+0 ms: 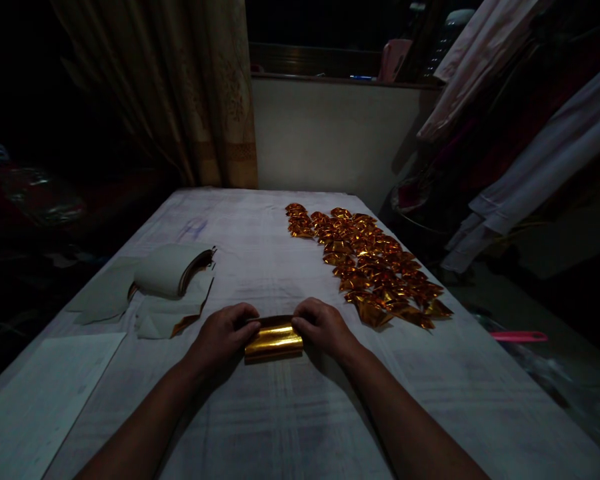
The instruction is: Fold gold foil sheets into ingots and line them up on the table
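A sheet of gold foil paper (273,341), rolled or folded over, lies on the white table cover (290,413) near the front middle. My left hand (223,335) grips its left end with fingers curled. My right hand (321,327) pinches its right end the same way. Many folded gold foil pieces (367,263) lie in a long heap to the right and behind. A stack of unfolded sheets (170,273), pale side up and partly curled, sits to the left of my hands.
A flat pale sheet (40,400) lies at the table's front left. Curtains (180,93) hang behind the table, and a wall with a sill stands at the back. Clothes (520,113) hang on the right. A pink object (520,337) lies on the floor.
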Available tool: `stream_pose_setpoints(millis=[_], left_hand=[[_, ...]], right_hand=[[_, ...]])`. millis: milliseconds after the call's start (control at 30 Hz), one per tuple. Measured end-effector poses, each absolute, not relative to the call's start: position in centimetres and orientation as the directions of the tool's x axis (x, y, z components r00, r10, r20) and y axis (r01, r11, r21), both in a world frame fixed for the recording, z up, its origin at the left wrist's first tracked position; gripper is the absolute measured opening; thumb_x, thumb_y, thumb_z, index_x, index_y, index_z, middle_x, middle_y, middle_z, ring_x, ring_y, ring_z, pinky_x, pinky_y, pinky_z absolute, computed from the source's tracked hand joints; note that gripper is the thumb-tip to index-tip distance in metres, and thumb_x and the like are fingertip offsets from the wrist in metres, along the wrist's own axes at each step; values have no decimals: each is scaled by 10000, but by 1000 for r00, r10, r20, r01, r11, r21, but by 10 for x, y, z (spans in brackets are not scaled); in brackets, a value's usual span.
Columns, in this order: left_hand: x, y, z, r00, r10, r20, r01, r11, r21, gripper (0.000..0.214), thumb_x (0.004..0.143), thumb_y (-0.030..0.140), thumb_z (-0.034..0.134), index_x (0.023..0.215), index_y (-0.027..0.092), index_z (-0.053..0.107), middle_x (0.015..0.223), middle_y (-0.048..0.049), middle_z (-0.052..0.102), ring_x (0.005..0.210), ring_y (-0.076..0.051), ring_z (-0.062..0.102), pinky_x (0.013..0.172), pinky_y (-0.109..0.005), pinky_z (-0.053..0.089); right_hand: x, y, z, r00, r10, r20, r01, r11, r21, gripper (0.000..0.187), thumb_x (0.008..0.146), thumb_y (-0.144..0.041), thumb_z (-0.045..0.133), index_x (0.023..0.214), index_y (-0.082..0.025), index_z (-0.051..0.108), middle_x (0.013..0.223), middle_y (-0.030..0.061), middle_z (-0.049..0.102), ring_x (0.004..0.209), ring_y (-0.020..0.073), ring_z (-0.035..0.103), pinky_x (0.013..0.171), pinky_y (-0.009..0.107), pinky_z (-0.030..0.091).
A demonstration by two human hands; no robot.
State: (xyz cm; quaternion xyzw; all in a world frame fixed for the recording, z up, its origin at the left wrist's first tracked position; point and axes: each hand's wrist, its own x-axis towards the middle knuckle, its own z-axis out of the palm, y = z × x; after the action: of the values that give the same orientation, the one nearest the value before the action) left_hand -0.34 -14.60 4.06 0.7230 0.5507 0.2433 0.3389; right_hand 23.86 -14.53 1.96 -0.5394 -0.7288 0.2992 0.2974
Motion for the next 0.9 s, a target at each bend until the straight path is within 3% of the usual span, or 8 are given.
stream_pose_setpoints(millis=[633,733,900], left_hand=[[-3,-146,42,278,960,-13,647,-177,741,240,845,394,541,810,220,702,755,-11,720,739,-204,651,708,-311,471],[0,-148,41,294,955,32,711,-241,660,218,868,353,530,809,221,693,773,-21,708,759,-209,640,724,-320,458],[8,-150,36,329,933,146,837,-360,412,157,911,266,535,939,213,680,847,-59,687,849,-239,610,789,-350,437]], right_hand=[[238,-145,14,-231,960,159,611,271,-744,68,828,-185,638,777,-212,674,803,-5,663,761,148,602,712,257,445],[236,-145,12,-204,962,181,636,271,-723,72,825,-195,632,767,-219,666,790,-6,656,754,150,600,698,254,436],[232,-146,12,-168,968,184,738,248,-628,89,818,-184,630,739,-219,654,798,6,652,779,164,605,703,268,415]])
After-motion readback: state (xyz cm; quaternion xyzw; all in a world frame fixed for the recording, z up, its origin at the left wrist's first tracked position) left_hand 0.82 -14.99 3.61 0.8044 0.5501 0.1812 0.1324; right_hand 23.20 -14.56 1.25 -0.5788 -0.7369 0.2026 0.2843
